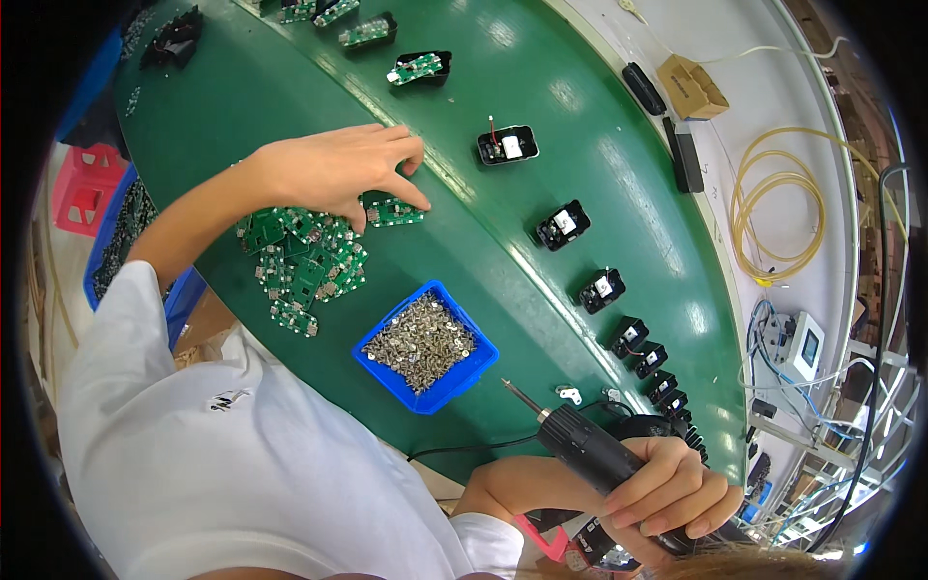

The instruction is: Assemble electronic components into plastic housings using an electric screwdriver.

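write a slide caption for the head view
Right hand holds a black screwdriver; left hand at a green circuit board, near a blue tray of screws.

The screwdriver [592,450] looks matt plastic, the screws [420,340] shiny metal, the tabletop [464,253] glossy.

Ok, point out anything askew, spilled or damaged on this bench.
At the top, a green circuit board sits askew across its black housing, overhanging the left rim rather than lying inside. A small white bracket-like piece lies loose, outside any container, right of the blue tray. The screws look contained; no damage stands out.
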Tool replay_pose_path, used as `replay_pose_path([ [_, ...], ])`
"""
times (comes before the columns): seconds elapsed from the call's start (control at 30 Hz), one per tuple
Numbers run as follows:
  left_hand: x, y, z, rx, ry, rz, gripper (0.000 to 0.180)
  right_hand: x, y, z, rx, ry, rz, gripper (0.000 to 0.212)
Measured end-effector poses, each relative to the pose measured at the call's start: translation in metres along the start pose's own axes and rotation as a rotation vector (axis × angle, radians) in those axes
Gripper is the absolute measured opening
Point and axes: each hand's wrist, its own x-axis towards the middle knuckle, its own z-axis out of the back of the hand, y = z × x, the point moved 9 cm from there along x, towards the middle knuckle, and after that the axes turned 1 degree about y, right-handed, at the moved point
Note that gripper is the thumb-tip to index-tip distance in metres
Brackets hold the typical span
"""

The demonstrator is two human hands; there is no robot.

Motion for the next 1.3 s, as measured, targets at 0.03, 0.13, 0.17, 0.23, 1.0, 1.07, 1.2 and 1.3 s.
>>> replay_pose_path([
  [0.03,0.002,-0.001,-0.003,0.025,0.040,-0.046,0.070,-0.003,0.001,0.002,0.002,0.000,0.005,0.014],
  [0.13,0.011,-0.001,-0.006,0.039,0.090,-0.136,0.064,-0.008,0.010,0.016,0.042,-0.123,0.083,0.028],
  [0.17,0.015,-0.002,-0.004,0.041,0.091,-0.146,0.064,-0.007,0.009,0.015,0.050,-0.133,0.098,0.027],
  [0.23,0.023,-0.009,-0.004,0.050,0.143,-0.215,0.060,-0.006,0.012,0.014,0.050,-0.143,0.119,0.027],
  [1.0,0.093,0.058,0.040,-0.021,-0.186,-0.097,0.065,0.001,0.006,0.001,0.088,0.075,-0.013,0.039],
  [1.07,0.084,0.053,0.041,0.015,-0.210,-0.092,0.069,0.001,0.006,0.000,0.083,0.051,-0.023,0.041],
  [1.2,0.043,0.028,0.050,0.071,-0.240,-0.141,0.062,0.003,0.016,0.001,0.045,0.085,-0.042,0.043],
  [1.3,-0.004,0.020,0.021,0.084,-0.072,-0.027,0.043,0.003,0.013,0.002,-0.030,-0.004,-0.014,0.041],
])
